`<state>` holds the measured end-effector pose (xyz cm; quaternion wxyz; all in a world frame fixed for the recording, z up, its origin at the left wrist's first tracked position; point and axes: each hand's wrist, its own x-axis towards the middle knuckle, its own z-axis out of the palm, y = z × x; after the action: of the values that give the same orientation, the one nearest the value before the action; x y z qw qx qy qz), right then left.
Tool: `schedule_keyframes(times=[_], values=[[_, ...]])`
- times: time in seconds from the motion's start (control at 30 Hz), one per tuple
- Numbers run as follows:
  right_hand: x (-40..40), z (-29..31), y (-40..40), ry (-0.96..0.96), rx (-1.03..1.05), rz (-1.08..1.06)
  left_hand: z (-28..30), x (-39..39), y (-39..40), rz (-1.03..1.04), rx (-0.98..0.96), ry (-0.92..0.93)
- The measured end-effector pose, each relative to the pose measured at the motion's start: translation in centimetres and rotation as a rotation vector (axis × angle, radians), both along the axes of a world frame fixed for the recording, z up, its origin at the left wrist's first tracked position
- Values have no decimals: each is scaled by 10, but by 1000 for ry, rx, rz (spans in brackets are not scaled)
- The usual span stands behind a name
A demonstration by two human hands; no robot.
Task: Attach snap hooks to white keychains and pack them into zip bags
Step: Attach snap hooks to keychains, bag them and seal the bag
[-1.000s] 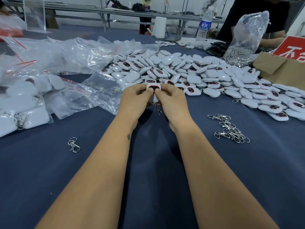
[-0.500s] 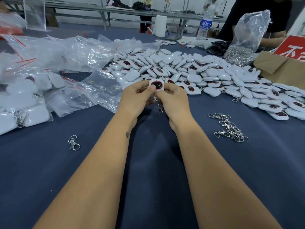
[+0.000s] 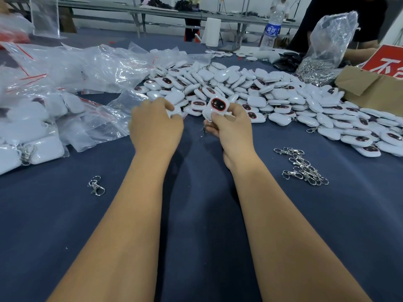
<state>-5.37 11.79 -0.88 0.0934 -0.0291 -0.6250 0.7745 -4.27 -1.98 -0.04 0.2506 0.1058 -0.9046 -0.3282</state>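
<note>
My right hand (image 3: 231, 129) grips a white keychain (image 3: 218, 105) with a dark, red-rimmed face, held upright above the blue table. A metal snap hook (image 3: 204, 130) dangles from it beside my thumb. My left hand (image 3: 156, 125) has let go and sits to the left, fingers bent down over the near edge of the keychain pile (image 3: 261, 94), next to an empty zip bag (image 3: 113, 125). Its fingertips are hidden, so any hold is unclear. Several loose snap hooks (image 3: 303, 168) lie to the right, and a single hook (image 3: 96, 186) to the left.
Empty zip bags (image 3: 104, 68) are heaped at the back left, with packed bags (image 3: 32, 147) at the left edge. A cardboard box (image 3: 370, 86) with a red sign (image 3: 390, 62), a plastic bag of hooks (image 3: 327, 44), a water bottle (image 3: 271, 29) and another person's arm (image 3: 357, 53) are at the back right.
Both hands held the keychain together before. My left hand has released it and moved left toward the pile edge and zip bags; my right hand keeps the keychain, raised slightly.
</note>
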Motion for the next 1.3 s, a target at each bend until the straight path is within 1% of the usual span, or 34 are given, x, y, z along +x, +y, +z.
schedule_keyframes(times=[0.03, 0.07, 0.13, 0.23, 0.33, 0.4, 0.47, 0.53, 0.6, 0.7, 0.8, 0.93, 1.1, 1.17, 1.2, 1.3], values=[[0, 0, 0, 6, -39, -6, 0, 1, -4, 34, -82, -98], [0, 1, 0, 10, -78, -7, 1, 3, -6, 36, -118, -179], [0, 2, 1, 11, -149, -2, 1, 7, -4, -20, -128, -245], [0, 5, 1, 12, -312, 53, 1, 6, 2, -88, -110, -178], [3, 8, 0, 31, -457, 164, 1, 3, 8, -174, 57, -97], [4, 8, -3, 33, -448, 229, 0, 1, 12, -198, 116, -101], [5, 8, -7, 22, -391, 251, -2, 1, 15, -189, 73, -106], [5, 6, -10, 17, -337, 230, -5, 1, 18, -184, 5, -94], [5, 5, -9, 12, -324, 190, -7, 1, 18, -187, -51, -121], [4, 4, -5, 12, -332, 138, -9, 0, 15, -175, -48, -130], [4, 4, -5, 33, -335, 149, -8, -1, 14, -177, 129, -84], [5, 4, -10, 52, -279, 180, -6, -4, 15, -195, 508, -56], [5, 2, -12, 74, -115, 149, -8, -6, 12, -210, 672, -66], [5, 1, -11, 81, -60, 131, -9, -7, 12, -233, 793, -63], [4, -1, -10, 81, -7, 118, -8, -7, 11, -250, 853, -52], [3, -4, -8, 75, 284, 58, -7, -7, 10, -280, 896, 42]])
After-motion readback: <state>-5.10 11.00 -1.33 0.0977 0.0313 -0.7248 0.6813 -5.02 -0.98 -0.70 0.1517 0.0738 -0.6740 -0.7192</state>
